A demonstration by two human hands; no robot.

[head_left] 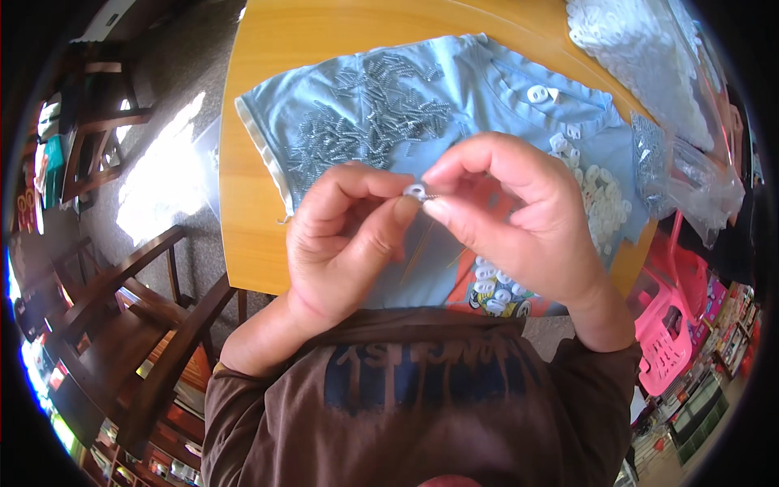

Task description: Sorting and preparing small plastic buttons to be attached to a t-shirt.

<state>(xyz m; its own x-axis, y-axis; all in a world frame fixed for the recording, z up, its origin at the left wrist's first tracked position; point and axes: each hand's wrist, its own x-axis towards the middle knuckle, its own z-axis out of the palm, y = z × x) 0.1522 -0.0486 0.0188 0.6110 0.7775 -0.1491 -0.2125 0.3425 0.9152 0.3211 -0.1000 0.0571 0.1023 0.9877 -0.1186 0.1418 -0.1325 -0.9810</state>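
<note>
I see left fingers [369,180] pinching a white part [415,191], right fingers [491,152] gripping a thin spring [432,196] at it, over the blue shirt [312,85] on the bench [251,235]. From there: clear bag [688,118] of white pieces [613,36], 2 o'clock; crumpled bag [699,185] of grey springs [647,154], 3.

Sm. white plastic piece [415,191], rounded, w/ an opening showing through it, pinched btwn thumb & index tips of L hand [345,243]; its R end sticks out past those tips, toward R hand [531,215]. Thin metal coil spring [432,197], greyish, lies approx. level btwn thumb & index tips of R hand, mostly hidden there, only a short bit of coil visible. Its L end meets the white plastic piece, just beside L hand's fingertips; can't tell if it's inside or only touching.
</note>
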